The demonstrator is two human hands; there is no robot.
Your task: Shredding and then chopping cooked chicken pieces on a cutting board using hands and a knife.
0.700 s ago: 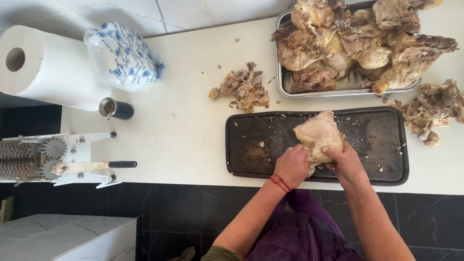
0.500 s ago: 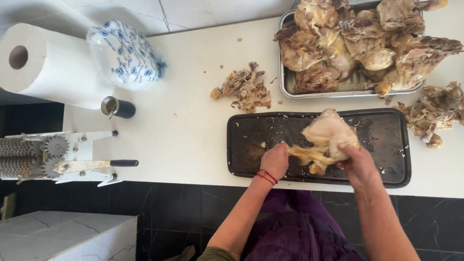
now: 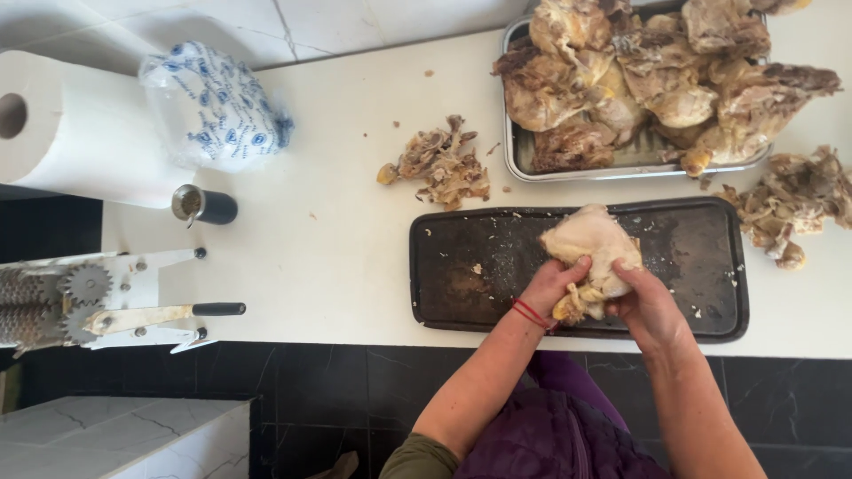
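Both hands clamp one cooked chicken piece (image 3: 593,253) over the dark tray (image 3: 710,302): left hand (image 3: 552,286) fingers curl around its near-left edge, right hand (image 3: 648,302) fingers grip its near-right side. Beyond the fingertips, the metal pan (image 3: 524,164) holds many whole pieces; scrap heaps (image 3: 439,164) suggest only a few are stripped.

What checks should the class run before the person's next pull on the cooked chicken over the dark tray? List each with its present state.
1. Both hands grip the chicken piece: left hand, right hand: ok.
2. Piece sits over the dark tray, not the counter: ok.
3. Bare tray space beside the piece: ok.
4. Scrap pile lies apart from the tray: ok.
5. Metal pan of cooked chicken near the hands: ok.
6. Meat fully loosened from the bone: cannot tell.
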